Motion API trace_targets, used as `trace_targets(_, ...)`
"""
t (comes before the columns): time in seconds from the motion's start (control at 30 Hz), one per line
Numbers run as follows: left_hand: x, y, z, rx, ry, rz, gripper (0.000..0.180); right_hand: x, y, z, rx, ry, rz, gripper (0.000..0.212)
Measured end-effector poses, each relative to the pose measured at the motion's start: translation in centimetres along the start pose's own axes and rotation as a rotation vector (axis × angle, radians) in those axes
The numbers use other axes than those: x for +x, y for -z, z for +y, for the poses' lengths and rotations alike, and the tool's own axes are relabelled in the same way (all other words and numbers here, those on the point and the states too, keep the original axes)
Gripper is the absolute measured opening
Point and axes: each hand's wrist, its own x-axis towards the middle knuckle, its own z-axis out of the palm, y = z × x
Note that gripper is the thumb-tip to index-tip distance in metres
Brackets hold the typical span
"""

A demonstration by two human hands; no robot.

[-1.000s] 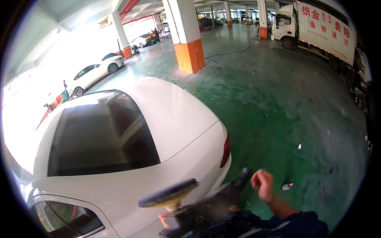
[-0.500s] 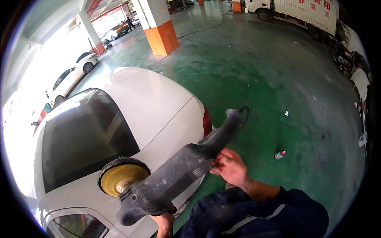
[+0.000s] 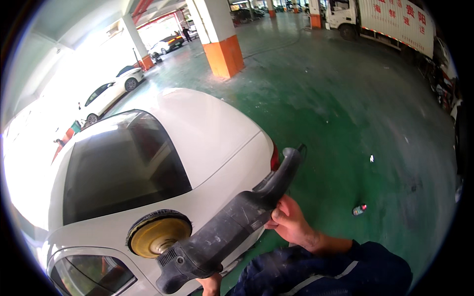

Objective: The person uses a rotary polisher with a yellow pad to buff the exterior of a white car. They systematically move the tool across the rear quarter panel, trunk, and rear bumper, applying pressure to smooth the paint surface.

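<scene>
A black car polisher (image 3: pixel 224 227) is held up in front of me, tilted, with its looped rear handle up and to the right. Its round yellow-backed pad (image 3: pixel 157 234) faces the white car (image 3: pixel 217 143) over the rear side; I cannot tell whether it touches the paint. My right hand (image 3: pixel 290 219) is closed at the underside of the polisher's body, near the handle, its fingertips partly hidden. Below the polisher's head, my left hand (image 3: pixel 211 283) supports the tool; its fingers are mostly hidden behind the casing.
The car's dark rear window (image 3: pixel 131 167) lies beyond the pad. A small bottle (image 3: pixel 359 209) lies on the green floor (image 3: pixel 335 167) at the right. Farther off stand an orange-and-white pillar (image 3: pixel 223 54), a white truck (image 3: pixel 390 22) and parked cars. A person (image 3: pixel 186 34) stands far back.
My view has shifted, so the car, pillar and bottle sit farther right and lower in the picture. Both hands still hold the polisher, which has dropped slightly in view.
</scene>
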Motion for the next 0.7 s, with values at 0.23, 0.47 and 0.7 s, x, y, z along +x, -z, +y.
trace_targets(0.23,-0.59,-0.18,-0.55,-0.027,0.023,0.02,0.02,0.17,0.19,-0.06,0.055,0.006,-0.11,0.049)
trace_targets(0.47,-0.4,-0.49,-0.74,-0.041,0.033,0.029,0.022,0.42,0.14,-0.4,0.074,0.029,-0.177,0.051)
trace_targets(0.7,-0.48,-0.55,-0.75,-0.041,0.044,0.038,0.024,0.4,0.3,-0.09,0.077,0.001,-0.112,0.053)
